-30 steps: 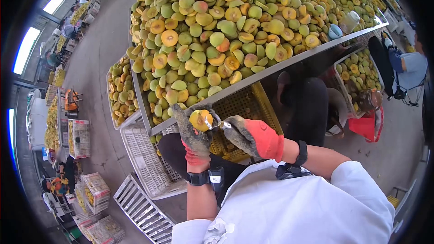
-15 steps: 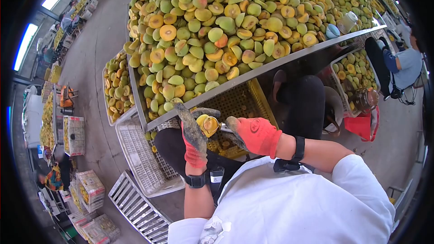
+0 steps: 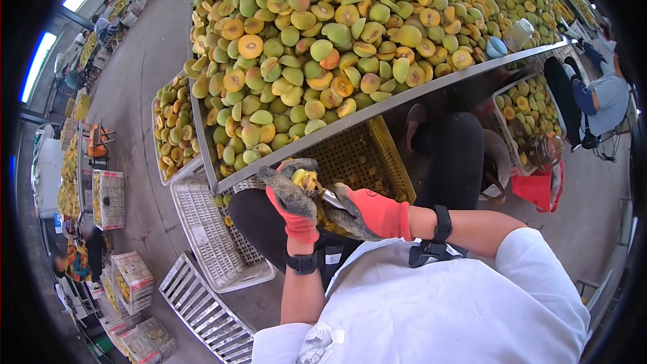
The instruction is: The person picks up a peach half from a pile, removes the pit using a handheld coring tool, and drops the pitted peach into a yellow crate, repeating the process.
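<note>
My left hand (image 3: 294,192), in a red glove with a dirty grey palm, is closed around a yellow-fleshed peach half (image 3: 305,179). My right hand (image 3: 374,211), gloved the same way, grips a shiny metal pitting tool (image 3: 331,198). The tool's end meets the cut side of the fruit, where torn flesh and the brownish pit area show. Both hands are over a yellow plastic crate (image 3: 393,162), just below the metal edge of a table (image 3: 323,136) heaped with halved peaches (image 3: 290,54).
White crates stand at the left: one full of fruit (image 3: 176,128), another (image 3: 202,229) under the table corner. A slatted white crate (image 3: 209,303) lies nearer. At the right are a fruit-filled basket (image 3: 529,111), a red bag (image 3: 539,189) and a seated person (image 3: 606,98).
My left hand has rolled over the peach half, its raised fingers now curled around it. The tool has tilted and its end presses deeper into the flesh. Both hands have shifted slightly down.
</note>
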Demonstrator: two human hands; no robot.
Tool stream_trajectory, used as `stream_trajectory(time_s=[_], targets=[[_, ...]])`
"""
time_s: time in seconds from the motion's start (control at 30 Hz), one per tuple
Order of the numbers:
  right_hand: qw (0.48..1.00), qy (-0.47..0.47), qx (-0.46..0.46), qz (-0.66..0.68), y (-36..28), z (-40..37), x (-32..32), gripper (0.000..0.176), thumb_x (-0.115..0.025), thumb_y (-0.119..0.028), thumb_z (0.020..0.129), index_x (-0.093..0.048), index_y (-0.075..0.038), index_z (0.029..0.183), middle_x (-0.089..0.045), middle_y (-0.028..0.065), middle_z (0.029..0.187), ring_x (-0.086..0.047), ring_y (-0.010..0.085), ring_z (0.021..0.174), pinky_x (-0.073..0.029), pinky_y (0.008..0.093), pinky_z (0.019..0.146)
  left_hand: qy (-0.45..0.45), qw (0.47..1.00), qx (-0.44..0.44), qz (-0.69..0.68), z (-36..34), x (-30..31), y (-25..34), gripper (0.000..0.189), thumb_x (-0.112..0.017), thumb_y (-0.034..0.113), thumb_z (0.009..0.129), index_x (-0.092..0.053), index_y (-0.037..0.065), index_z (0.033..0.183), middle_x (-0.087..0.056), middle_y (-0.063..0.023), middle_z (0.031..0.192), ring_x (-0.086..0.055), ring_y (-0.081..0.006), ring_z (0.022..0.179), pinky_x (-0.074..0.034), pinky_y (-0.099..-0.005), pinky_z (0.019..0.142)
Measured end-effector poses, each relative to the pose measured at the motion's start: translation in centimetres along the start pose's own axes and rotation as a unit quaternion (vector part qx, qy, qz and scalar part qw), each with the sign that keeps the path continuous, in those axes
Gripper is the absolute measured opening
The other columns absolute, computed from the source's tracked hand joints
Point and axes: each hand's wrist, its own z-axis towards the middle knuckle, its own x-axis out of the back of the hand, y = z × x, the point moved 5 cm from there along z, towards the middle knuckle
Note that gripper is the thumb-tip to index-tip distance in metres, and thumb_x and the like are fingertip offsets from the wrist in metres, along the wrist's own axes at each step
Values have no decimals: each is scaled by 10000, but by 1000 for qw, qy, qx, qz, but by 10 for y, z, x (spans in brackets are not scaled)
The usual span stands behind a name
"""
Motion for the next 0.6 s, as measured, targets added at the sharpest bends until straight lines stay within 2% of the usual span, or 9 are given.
stream_trajectory(time_s=[0.07,0.13,0.27,0.3,0.33,0.37,0.4,0.43,0.6], targets=[[995,-19,-41,93,9,3,1,440,-333,-388,1004,-563,-29,1113,-620,55,884,-570,116,758,-474,277,685,12,1000,26,-7,2,2,-1,788,-215,640,936,-617,-26,809,-639,-87,752,-578,-140,662,-462,-232,632],[979,-26,32,-202,-9,-6,4,432,-340,-401,1000,-574,-58,1120,-628,39,916,-573,115,784,-477,274,701,-44,995,84,-10,6,2,-6,792,-223,650,930,-619,-24,802,-639,-82,747,-574,-132,648,-456,-224,606],[968,-41,152,-197,10,10,9,425,-330,-424,997,-584,-89,1059,-618,25,893,-562,116,762,-464,280,668,-20,994,104,-32,5,4,-8,791,-229,649,929,-620,-22,777,-637,-80,738,-571,-130,630,-452,-224,584],[995,-101,-5,25,18,12,6,367,-374,-401,990,-573,-96,1039,-606,13,875,-546,102,747,-453,278,650,-42,993,109,-24,6,3,-6,789,-235,649,928,-621,-24,787,-638,-82,737,-574,-131,630,-451,-223,576],[944,-152,-162,245,24,7,-3,311,-418,-378,984,-561,-104,1018,-594,1,857,-530,88,731,-443,277,633,-64,991,116,-15,7,2,-5,787,-240,650,927,-621,-26,797,-638,-84,737,-578,-132,629,-450,-222,567],[944,-152,-162,246,22,6,-5,311,-418,-378,984,-561,-104,1018,-594,1,857,-530,88,731,-443,277,633,-65,991,116,-14,7,3,-7,787,-240,650,927,-621,-26,797,-638,-84,737,-578,-132,629,-450,-222,567],[990,-122,-38,54,12,8,0,238,-475,-330,967,-547,-108,1017,-582,-8,842,-515,75,709,-436,270,619,-85,992,96,-5,8,3,-9,784,-248,648,927,-623,-30,805,-637,-85,733,-578,-135,625,-447,-220,556],[982,-85,88,-140,-2,6,1,181,-531,-281,950,-534,-112,1015,-571,-17,828,-500,61,686,-428,264,604,-104,992,75,4,9,2,-10,781,-256,645,927,-624,-34,813,-637,-86,730,-579,-138,620,-443,-219,545],[981,-188,-36,41,-3,3,-4,158,-581,-203,922,-522,-106,1033,-573,-24,819,-500,62,658,-418,259,571,-5,998,25,-60,2,1,-12,767,-268,634,930,-619,-32,786,-646,-98,731,-602,-159,620,-467,-229,537]])
